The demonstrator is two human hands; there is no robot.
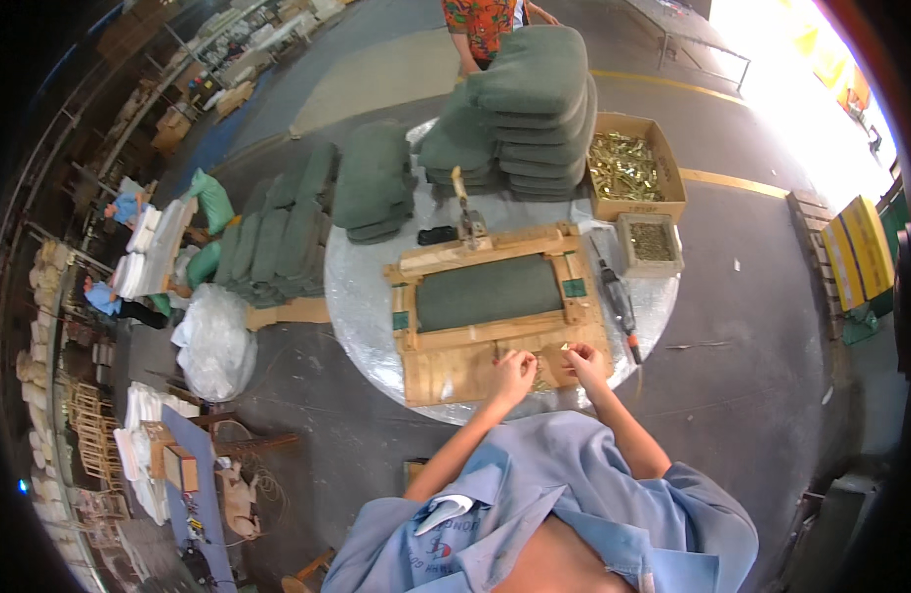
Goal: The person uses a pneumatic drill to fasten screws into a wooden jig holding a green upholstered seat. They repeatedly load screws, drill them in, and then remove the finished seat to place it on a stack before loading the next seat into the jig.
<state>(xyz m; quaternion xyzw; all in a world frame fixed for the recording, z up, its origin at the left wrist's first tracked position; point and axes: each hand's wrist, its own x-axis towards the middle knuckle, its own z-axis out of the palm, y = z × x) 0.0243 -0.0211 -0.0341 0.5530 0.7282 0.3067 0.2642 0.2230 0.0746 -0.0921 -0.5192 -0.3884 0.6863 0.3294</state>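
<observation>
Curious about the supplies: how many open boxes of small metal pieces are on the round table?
2: a cardboard box at the far right of the table, and a smaller pale box below it in the picture. Others may hide behind the green cushions.

Blown out to white at two o'clock by daylight through the open doorway [777,69]; glinting off the silvery round worktop [355,316]; dimmer toward nine; flecked blue-white at eight; bowed and blackened around the fisheye rim; soft in fine detail.
</observation>
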